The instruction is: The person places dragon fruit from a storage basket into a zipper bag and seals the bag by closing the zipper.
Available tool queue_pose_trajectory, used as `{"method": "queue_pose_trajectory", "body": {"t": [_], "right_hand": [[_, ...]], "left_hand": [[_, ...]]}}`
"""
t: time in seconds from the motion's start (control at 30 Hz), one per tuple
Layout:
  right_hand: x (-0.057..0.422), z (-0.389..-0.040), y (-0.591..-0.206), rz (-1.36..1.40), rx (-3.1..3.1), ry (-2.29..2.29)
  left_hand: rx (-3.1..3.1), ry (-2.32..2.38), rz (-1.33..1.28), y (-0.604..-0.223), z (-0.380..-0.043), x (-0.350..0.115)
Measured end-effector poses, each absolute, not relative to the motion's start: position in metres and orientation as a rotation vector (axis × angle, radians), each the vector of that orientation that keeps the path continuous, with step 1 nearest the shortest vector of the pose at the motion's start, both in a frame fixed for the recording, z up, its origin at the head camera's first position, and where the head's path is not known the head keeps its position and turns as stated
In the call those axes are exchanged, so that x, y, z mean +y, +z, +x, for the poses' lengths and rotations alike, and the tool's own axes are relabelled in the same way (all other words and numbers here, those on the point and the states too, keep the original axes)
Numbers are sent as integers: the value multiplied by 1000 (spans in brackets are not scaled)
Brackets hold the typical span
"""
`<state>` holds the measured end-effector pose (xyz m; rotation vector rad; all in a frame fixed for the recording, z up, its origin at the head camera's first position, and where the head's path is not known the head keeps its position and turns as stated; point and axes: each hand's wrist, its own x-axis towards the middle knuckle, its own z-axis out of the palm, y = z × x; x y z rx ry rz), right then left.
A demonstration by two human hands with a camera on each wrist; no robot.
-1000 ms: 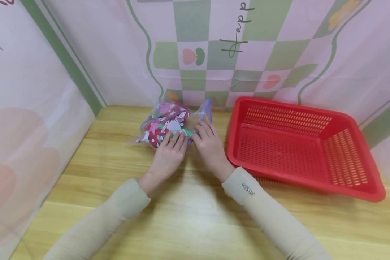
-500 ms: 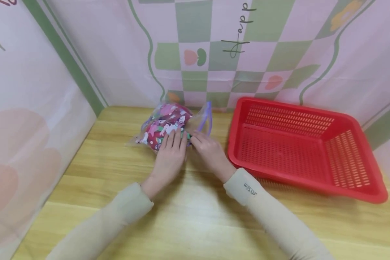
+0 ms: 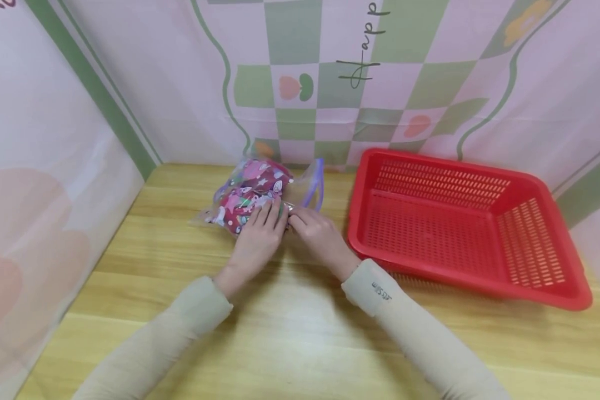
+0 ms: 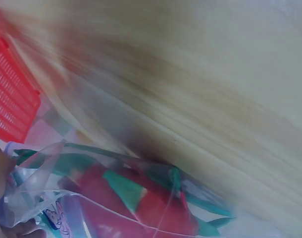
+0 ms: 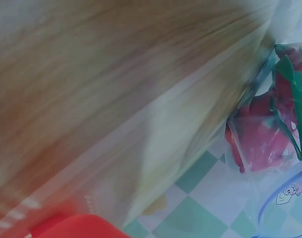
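Note:
A clear zip bag (image 3: 240,191) with a purple-edged opening lies near the back of the table, its mouth toward the right. Inside is a folded dark red fabric item printed with pink and white figures, with green parts seen in the left wrist view's bag (image 4: 141,203). My left hand (image 3: 260,236) rests on the near right part of the bag, fingers extended. Beside it, my right hand (image 3: 322,236) pinches the near edge at the bag's mouth with curled fingers. The right wrist view catches only the filled bag (image 5: 262,146) at its right edge.
To the right of the hands stands a red plastic basket (image 3: 358,205) with slotted walls. A patterned cloth (image 3: 300,125) hangs right behind the wooden table (image 3: 290,333), and another white cloth (image 3: 45,133) borders it on the left.
The right hand's fingers have drawn down and in toward the near edge of the bag's mouth. The left hand has flattened a little on the bag. The green piece between them is now mostly covered.

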<state>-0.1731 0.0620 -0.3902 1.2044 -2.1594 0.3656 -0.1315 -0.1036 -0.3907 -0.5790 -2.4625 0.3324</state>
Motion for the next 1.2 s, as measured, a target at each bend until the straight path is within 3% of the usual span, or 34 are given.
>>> {"method": "queue_pose_trajectory", "body": {"t": [0.3, 0.7, 1.2], "right_hand": [[55, -174, -389, 1136, -2076, 202], [61, -178, -378, 978, -2304, 392], [65, -170, -380, 1180, -2255, 348]], "left_hand": [[-2464, 348, -586, -387, -129, -110], [-2435, 292, -588, -381, -110, -120], [-2583, 257, -393, -379, -118, -92]]}}
